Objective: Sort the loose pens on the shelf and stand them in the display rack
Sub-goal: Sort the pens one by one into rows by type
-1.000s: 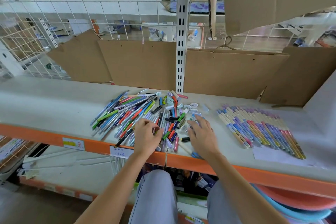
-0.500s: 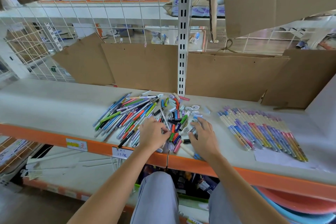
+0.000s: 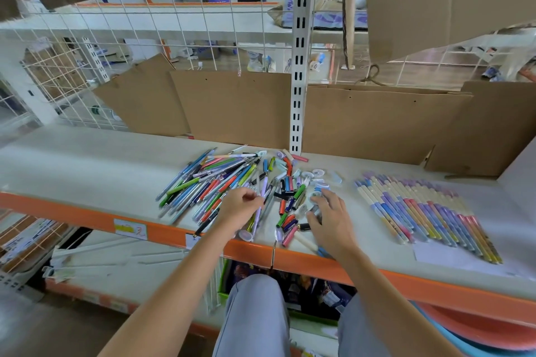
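the left hand (image 3: 242, 206) pinches a lilac pen (image 3: 262, 197). the right hand (image 3: 329, 217) rests flat, fingers straight, on the pile (image 3: 232, 182). lift clear without dragging neighbours.

Left hand (image 3: 240, 207) pinches lilac pen (image 3: 262, 197) over loose pen pile (image 3: 208, 185); right hand (image 3: 329, 219) spread on caps; sorted row (image 3: 426, 211) right.

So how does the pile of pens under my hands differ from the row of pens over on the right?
The pile of pens is jumbled, its pens crossing at many angles; the row of pens lies side by side, parallel. The pile mixes colours, lengths and loose caps; the row looks uniform, pastel with cream ends. Both hands work in the pile; the row is untouched. Both lie flat on the shelf.
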